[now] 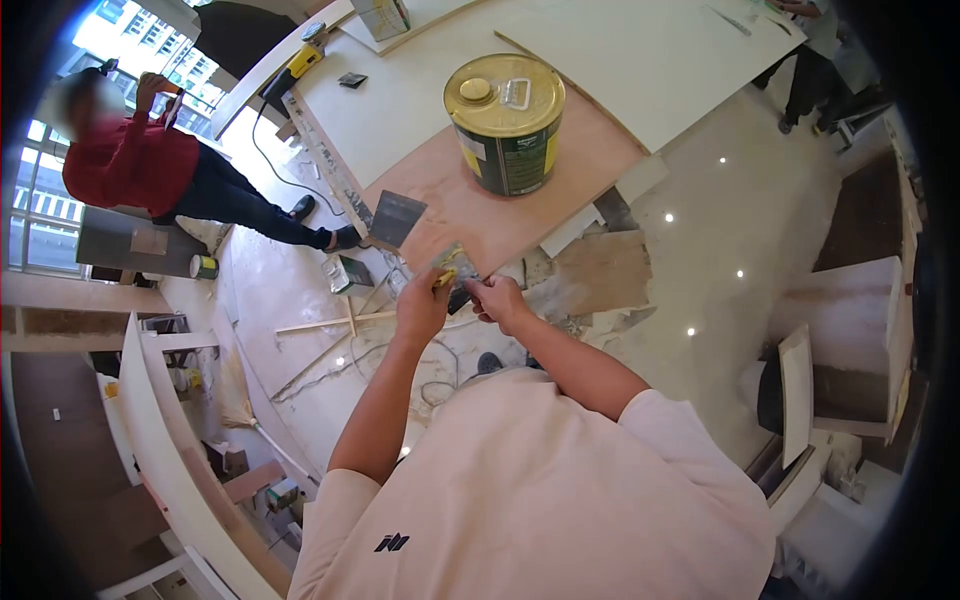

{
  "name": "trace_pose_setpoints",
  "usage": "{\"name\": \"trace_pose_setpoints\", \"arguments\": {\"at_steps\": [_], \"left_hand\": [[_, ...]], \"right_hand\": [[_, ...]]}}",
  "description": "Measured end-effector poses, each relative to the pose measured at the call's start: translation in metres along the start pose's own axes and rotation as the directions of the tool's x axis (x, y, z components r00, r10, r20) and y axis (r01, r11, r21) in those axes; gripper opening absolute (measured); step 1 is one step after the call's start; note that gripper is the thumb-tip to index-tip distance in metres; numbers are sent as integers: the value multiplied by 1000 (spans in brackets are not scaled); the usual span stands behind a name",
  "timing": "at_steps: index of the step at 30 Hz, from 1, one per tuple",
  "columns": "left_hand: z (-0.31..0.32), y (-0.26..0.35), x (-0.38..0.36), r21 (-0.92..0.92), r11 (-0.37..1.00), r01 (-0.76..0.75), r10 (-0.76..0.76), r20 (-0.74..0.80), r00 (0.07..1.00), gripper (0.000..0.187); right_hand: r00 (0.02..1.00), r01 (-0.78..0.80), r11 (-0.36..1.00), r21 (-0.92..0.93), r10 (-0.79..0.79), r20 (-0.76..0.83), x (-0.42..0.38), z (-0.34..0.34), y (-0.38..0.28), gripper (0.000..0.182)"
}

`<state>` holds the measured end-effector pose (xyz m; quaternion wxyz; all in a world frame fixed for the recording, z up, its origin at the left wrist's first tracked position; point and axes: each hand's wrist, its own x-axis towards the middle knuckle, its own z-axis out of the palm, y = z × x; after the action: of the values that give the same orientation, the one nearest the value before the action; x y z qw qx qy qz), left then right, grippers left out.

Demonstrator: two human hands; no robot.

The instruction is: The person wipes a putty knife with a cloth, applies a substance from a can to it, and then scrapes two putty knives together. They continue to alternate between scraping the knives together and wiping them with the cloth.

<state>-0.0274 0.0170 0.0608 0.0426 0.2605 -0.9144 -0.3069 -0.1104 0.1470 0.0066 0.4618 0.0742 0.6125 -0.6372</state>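
Your two hands are close together in front of your chest, at the near edge of the counter (590, 150), and both are grasping the same thing: a thin, smeared sheet (456, 260), a scraper blade by its look, with yellow marks on its face. It lies just ahead of your fingertips and between them, so neither hand is clearly nearer. Your left hand (425, 300) has its fingers and thumb closed on the left side, by the yellow smears; your right hand (497, 303) pinches it low at the right corner. Its far part points away from you, toward the counter, but its long axis is hard to judge, as the fingers cover the near part — and whether it touches the counter's edge you cannot tell. A small dark thing (458, 299) shows just under it, between your hands, too hidden to name. A little further out, ahead and to the left, a dark square plate (398, 218) lies at the near left corner of the counter, set askew to its edges — nearer your left hand than your right. Beyond both, ahead and slightly right, a large lidded can (508, 130) stands upright on the counter, well apart from your fingers.
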Motion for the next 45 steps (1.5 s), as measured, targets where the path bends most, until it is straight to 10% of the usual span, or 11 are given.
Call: {"name": "trace_pose_setpoints", "arguments": {"at_steps": [8, 17, 26, 42, 45], "left_hand": [[10, -2, 12, 13, 998, -67, 68, -174, 982, 23], [2, 7, -4, 309, 910, -276, 294, -14, 956, 25], [32, 8, 12, 49, 984, -173, 178, -140, 974, 10], [27, 11, 59, 112, 984, -136, 145, -81, 986, 6], [21, 8, 27, 11, 952, -307, 308, -32, 951, 4]], "right_hand": [[991, -24, 1000, 13, 22, 131, 11, -7, 1, 31], [978, -115, 993, 28, 108, 176, 10, -8, -7, 24], [971, -80, 997, -8, 80, 226, 10, -10, -11, 24], [990, -40, 996, 84, 28, 135, 8, -4, -3, 21], [983, -48, 998, 44, 40, 178, 6, -6, -11, 22]]}}
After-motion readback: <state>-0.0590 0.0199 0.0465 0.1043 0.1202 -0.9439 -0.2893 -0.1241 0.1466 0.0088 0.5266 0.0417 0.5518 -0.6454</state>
